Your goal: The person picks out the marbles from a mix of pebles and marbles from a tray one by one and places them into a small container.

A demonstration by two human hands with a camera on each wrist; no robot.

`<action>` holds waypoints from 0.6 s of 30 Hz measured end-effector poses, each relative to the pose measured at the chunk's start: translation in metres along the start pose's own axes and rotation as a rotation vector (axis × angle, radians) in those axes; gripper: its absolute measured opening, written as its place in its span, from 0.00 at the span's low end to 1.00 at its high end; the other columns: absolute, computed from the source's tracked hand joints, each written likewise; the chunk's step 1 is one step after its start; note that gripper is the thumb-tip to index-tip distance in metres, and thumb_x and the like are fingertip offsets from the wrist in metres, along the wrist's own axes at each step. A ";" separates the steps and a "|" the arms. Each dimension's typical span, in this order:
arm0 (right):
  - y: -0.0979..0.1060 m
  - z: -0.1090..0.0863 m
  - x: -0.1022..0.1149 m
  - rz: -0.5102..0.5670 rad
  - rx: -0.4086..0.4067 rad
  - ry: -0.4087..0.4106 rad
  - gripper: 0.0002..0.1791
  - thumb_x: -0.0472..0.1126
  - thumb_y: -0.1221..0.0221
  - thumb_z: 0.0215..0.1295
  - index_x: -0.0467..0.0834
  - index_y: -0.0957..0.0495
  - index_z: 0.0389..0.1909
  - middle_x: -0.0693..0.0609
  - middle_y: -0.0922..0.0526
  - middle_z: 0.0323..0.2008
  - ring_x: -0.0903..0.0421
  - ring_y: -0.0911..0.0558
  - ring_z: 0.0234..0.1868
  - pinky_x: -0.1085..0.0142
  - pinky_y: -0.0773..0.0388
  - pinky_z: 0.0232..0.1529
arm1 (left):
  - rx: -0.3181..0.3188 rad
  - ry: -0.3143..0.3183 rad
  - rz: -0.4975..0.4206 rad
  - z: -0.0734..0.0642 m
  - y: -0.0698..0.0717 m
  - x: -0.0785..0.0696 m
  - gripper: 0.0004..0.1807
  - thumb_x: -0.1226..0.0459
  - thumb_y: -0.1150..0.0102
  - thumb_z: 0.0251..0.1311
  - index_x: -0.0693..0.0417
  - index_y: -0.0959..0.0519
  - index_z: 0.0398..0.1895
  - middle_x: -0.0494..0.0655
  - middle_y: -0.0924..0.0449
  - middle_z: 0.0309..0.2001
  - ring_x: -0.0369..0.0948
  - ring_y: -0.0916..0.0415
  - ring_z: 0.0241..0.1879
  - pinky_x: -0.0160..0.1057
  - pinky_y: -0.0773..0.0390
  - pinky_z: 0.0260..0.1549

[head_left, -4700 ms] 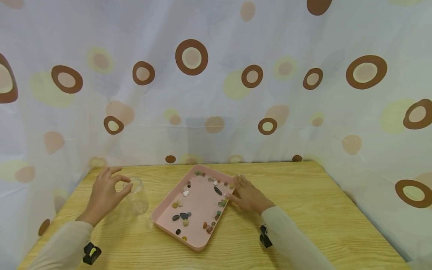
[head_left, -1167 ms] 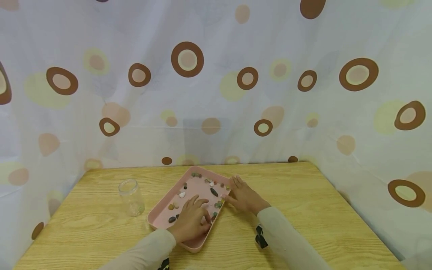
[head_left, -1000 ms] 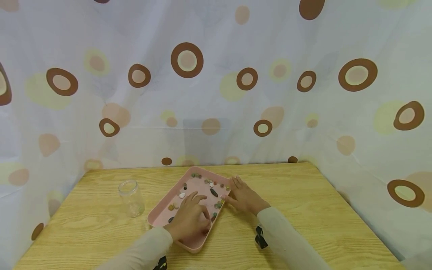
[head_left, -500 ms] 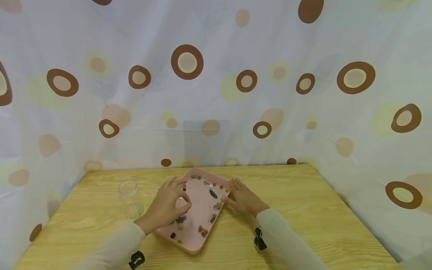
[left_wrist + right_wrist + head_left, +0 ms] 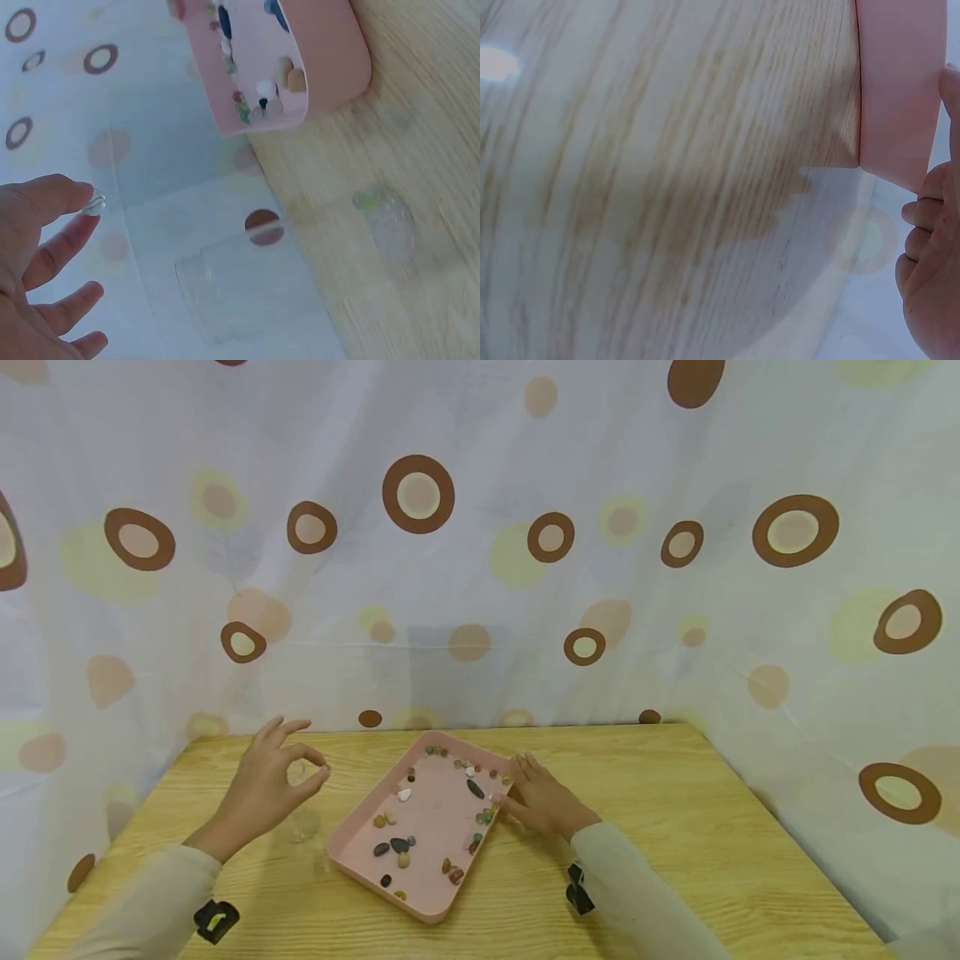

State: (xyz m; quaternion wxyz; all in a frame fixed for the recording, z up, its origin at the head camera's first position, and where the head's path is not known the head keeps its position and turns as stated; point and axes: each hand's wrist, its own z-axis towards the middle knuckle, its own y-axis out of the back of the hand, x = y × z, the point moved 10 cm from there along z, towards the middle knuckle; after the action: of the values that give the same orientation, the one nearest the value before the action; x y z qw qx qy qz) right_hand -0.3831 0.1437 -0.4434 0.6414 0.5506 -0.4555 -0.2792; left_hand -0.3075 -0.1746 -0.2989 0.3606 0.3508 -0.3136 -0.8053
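Note:
Between thumb and forefinger, my left hand (image 5: 258,789) pinches a small clear pebble (image 5: 94,202), the other fingers spread. This hand overlaps the upper part of a clear jar (image 5: 302,828) in the head view; the left wrist view shows the pebble off the side of the jar's mouth. A few clear and greenish pebbles (image 5: 390,225) lie at the jar's bottom. My right hand (image 5: 546,797) holds the far right corner of a pink tray (image 5: 442,810), thumb over the rim. Polished pebbles in several colours are scattered in the tray, including a long dark one (image 5: 476,788).
The tray sits slantwise on a wood-grain table (image 5: 645,827), right of the jar. A patterned white curtain (image 5: 480,568) rises behind the table and along both sides. Each wrist wears a small black camera mount, such as the left one (image 5: 216,920).
My left hand moved from beside the jar into the tray's near right part, then rose and went back left to the jar with a clear pebble. The right hand has stayed on the tray.

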 end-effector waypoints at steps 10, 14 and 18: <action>0.002 0.001 0.000 -0.009 0.003 0.004 0.45 0.62 0.58 0.72 0.32 0.56 0.73 0.35 0.57 0.74 0.41 0.60 0.75 0.48 0.56 0.73 | -0.019 0.047 0.038 -0.005 0.025 0.043 0.02 0.68 0.32 0.51 0.57 0.16 0.28 0.71 0.31 0.57 0.75 0.46 0.61 0.75 0.45 0.53; 0.001 0.001 -0.001 0.007 0.009 -0.007 0.46 0.64 0.59 0.72 0.33 0.56 0.74 0.36 0.57 0.74 0.42 0.60 0.75 0.48 0.56 0.73 | 0.003 0.067 0.077 -0.010 0.019 0.053 0.04 0.66 0.32 0.51 0.58 0.16 0.28 0.72 0.31 0.56 0.74 0.45 0.60 0.74 0.44 0.52; -0.001 0.001 -0.002 0.014 0.006 -0.013 0.45 0.63 0.58 0.72 0.34 0.55 0.74 0.36 0.56 0.74 0.42 0.59 0.75 0.47 0.55 0.73 | 0.014 0.074 0.090 -0.015 0.013 0.058 0.03 0.66 0.32 0.51 0.57 0.15 0.28 0.71 0.30 0.56 0.74 0.45 0.60 0.74 0.44 0.51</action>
State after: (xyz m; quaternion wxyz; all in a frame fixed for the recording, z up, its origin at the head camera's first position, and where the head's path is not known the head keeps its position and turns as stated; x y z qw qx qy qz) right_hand -0.3846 0.1447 -0.4454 0.6387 0.5474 -0.4643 -0.2770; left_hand -0.3192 -0.2322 -0.3172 0.4055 0.3684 -0.3212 -0.7724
